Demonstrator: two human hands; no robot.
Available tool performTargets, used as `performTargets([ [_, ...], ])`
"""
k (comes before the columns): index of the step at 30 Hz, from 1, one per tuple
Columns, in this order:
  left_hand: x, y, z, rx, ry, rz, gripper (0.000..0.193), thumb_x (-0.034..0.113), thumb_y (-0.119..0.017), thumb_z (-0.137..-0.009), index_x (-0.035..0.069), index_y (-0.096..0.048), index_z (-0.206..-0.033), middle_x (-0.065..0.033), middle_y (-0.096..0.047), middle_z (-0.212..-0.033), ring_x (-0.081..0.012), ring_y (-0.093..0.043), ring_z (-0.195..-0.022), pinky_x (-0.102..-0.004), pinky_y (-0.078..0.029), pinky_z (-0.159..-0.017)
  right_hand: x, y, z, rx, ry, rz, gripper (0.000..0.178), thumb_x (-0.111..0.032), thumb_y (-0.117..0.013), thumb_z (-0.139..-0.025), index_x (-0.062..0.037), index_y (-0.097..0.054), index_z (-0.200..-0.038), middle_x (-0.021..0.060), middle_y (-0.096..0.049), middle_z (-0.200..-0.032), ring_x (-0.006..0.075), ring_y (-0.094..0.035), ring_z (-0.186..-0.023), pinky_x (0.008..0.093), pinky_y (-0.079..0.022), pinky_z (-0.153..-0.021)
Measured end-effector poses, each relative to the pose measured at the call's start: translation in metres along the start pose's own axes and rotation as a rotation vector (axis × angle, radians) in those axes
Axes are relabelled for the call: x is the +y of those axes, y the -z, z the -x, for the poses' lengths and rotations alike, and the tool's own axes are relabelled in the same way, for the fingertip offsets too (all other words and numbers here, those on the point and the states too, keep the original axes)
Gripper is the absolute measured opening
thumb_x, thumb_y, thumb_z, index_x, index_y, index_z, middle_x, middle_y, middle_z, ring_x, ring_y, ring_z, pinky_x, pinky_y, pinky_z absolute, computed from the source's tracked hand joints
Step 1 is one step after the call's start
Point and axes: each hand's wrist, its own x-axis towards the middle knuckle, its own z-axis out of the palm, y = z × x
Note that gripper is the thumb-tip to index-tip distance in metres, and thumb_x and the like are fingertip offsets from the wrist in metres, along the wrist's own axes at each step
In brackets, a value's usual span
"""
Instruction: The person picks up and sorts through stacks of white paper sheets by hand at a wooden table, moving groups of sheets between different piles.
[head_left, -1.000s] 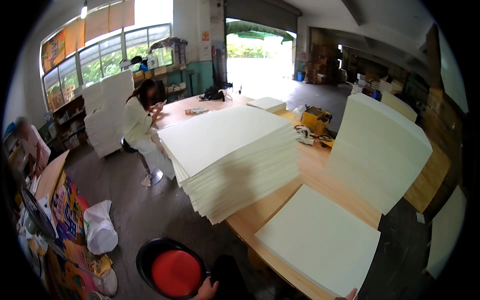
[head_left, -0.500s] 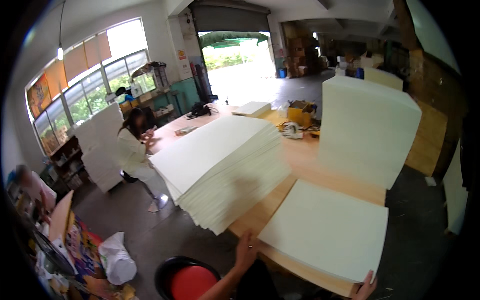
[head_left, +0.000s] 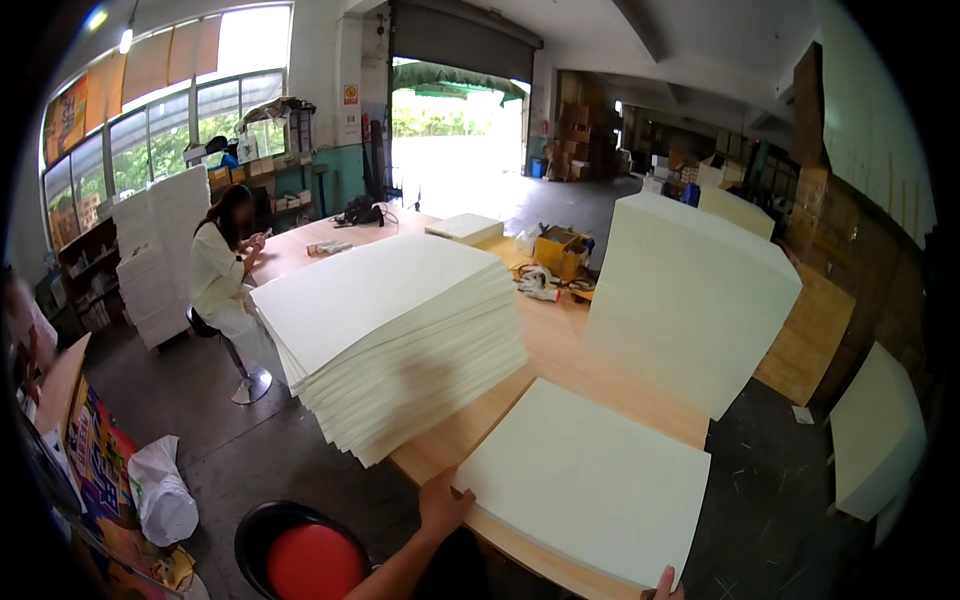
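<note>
A low stack of white sheets (head_left: 590,480) lies on the near end of the wooden table (head_left: 420,452). At its near left corner is my left hand (head_left: 443,507), its fingers curled against the edge and thumb turned downward. My right hand (head_left: 664,585) touches the near right corner. Only its fingertips show, one pointing up along the edge; the rest is cut off by the lower rim. Just beyond, to the left, stands a tall, uneven pile of white sheets (head_left: 390,300) with fanned layers. A taller, neater white stack (head_left: 690,300) rises on the right.
A red-seated black stool (head_left: 315,562) stands below my left forearm. Farther left, a person (head_left: 225,260) sits at the table holding something small. A yellow box (head_left: 562,252) and gloves (head_left: 538,283) lie between the stacks. Another white stack (head_left: 880,430) stands at right.
The whole view has shifted, so the table and stacks sit farther left in the picture. My left hand has come onto the low stack's corner; my right hand stays at its right corner.
</note>
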Motion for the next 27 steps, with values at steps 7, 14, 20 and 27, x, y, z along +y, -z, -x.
performTargets([
  [7,-0.017,-0.005,0.006,0.086,0.003,-0.024,0.051,0.025,-0.072,-0.074,0.003,-0.065,-0.119,-0.0151,-0.069,-0.092,-0.0369,-0.063,-0.091,-0.0484,-0.048,-0.086,0.038,-0.023,-0.016,0.072,0.136,-0.163,0.065,-0.050,-0.061,-0.098,0.0085,-0.061,-0.127,0.0207,-0.072,-0.112,0.0322,-0.069,-0.095,0.0424,-0.052,-0.087],
  [14,-0.022,0.010,0.033,0.133,0.011,-0.053,0.050,0.023,-0.073,-0.077,0.001,-0.063,-0.121,-0.0200,-0.067,-0.108,-0.0384,-0.062,-0.100,-0.0481,-0.048,-0.090,0.033,-0.020,-0.030,-0.075,0.061,-0.234,0.061,-0.049,-0.062,-0.098,0.0053,-0.064,-0.126,0.0138,-0.071,-0.114,0.0237,-0.066,-0.091,0.0391,-0.053,-0.078],
  [20,-0.036,0.022,0.030,0.027,0.071,0.136,0.047,0.024,-0.073,-0.088,0.000,-0.063,-0.126,-0.0178,-0.067,-0.112,-0.0309,-0.062,-0.098,-0.0412,-0.049,-0.088,0.063,-0.021,-0.045,-0.253,0.017,-0.488,0.055,-0.045,-0.043,-0.107,-0.0020,-0.063,-0.135,0.0070,-0.065,-0.127,0.0199,-0.061,-0.105,0.0358,-0.050,-0.088],
  [27,-0.049,0.020,0.035,0.033,0.113,0.185,0.038,0.017,-0.072,-0.090,-0.003,-0.064,-0.122,-0.0173,-0.066,-0.100,-0.0261,-0.064,-0.084,-0.0366,-0.051,-0.076,0.047,-0.018,-0.034,-0.165,0.020,-0.289,0.067,-0.055,-0.053,-0.101,0.0041,-0.065,-0.128,0.0095,-0.068,-0.107,0.0186,-0.060,-0.092,0.0342,-0.050,-0.078],
])
